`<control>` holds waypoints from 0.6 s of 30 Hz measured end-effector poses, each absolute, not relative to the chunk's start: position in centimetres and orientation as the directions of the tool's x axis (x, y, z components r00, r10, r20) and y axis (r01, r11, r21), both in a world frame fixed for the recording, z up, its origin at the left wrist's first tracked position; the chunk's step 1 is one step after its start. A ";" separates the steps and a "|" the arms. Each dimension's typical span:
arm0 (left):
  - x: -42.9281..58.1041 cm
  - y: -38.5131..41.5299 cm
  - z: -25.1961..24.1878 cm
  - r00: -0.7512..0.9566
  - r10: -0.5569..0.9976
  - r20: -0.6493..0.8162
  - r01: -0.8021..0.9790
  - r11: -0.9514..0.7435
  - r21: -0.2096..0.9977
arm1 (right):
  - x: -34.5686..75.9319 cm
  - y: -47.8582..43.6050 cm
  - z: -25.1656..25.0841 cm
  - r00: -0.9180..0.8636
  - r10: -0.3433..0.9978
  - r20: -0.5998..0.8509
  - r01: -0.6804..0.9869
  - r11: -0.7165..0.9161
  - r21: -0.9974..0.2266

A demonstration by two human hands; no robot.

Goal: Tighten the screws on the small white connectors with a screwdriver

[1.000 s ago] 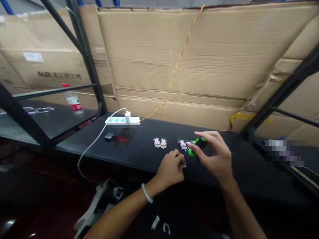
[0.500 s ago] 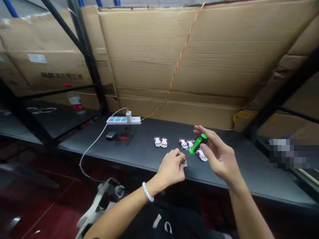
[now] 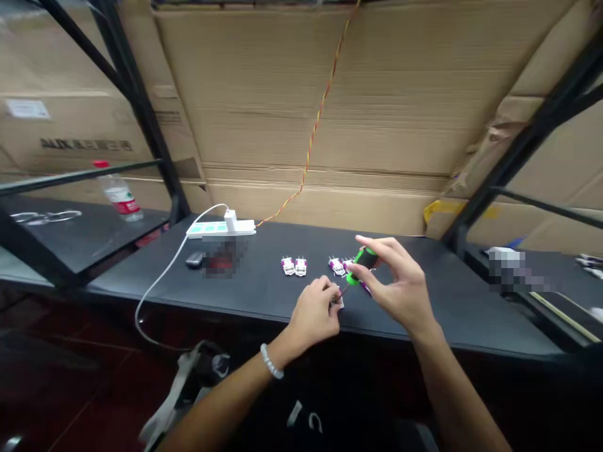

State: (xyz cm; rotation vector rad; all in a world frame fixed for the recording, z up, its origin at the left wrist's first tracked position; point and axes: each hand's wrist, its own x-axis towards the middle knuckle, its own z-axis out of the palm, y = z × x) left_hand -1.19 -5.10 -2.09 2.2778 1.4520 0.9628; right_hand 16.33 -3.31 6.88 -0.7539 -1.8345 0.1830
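Note:
My right hand (image 3: 401, 285) grips a green and black screwdriver (image 3: 362, 262) between thumb and fingers, its shaft slanting down to the left. The tip reaches a small white plug part (image 3: 340, 302), which the fingers of my left hand (image 3: 313, 309) pinch at the front of the black table. Those fingers hide most of the part and the exact spot where the tip meets it. Just behind lie more white and purple plugs (image 3: 336, 266), partly covered by the screwdriver and my right hand. Another two plugs (image 3: 294, 267) sit side by side, left of them.
A white power strip (image 3: 219, 228) with a charger and white cable (image 3: 162, 282) stands at the back left. Near it lie a dark mouse-like object (image 3: 194, 260) and a blurred patch. A bottle (image 3: 121, 196) stands beyond the black metal frame (image 3: 151, 132). Cardboard (image 3: 292, 81) backs the table.
The view has shifted, so everything appears further left. My right fingers have closed in around the screwdriver handle, where they were more spread before. My left hand keeps its pinch.

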 end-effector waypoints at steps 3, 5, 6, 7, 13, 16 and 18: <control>-1.2 -5.1 -2.1 0.273 0.878 0.394 0.688 -0.464 0.558 | 16.3 -3.1 6.7 -0.264 0.599 0.756 0.332 0.792 -0.512; -1.2 -5.2 -2.0 0.270 0.877 0.397 0.683 -0.465 0.563 | 16.3 -3.1 6.6 -0.302 0.623 0.721 0.243 0.782 -0.574; -1.2 -5.2 -2.0 0.273 0.876 0.397 0.683 -0.467 0.561 | 16.3 -3.1 6.6 -0.294 0.625 0.723 0.235 0.780 -0.579; -1.2 -5.2 -2.0 0.276 0.875 0.397 0.685 -0.469 0.558 | 16.3 -3.1 6.7 -0.271 0.618 0.738 0.260 0.785 -0.562; -1.2 -5.2 -1.9 0.272 0.880 0.389 0.701 -0.459 0.546 | 16.2 -3.3 7.0 -0.227 0.555 0.800 0.372 0.808 -0.456; -1.1 -5.2 -1.8 0.268 0.884 0.382 0.706 -0.450 0.547 | 16.3 -3.5 6.7 -0.318 0.589 0.743 0.191 0.807 -0.558; -1.1 -5.2 -1.7 0.260 0.888 0.378 0.711 -0.441 0.547 | 16.2 -3.7 6.7 -0.313 0.595 0.740 0.179 0.802 -0.569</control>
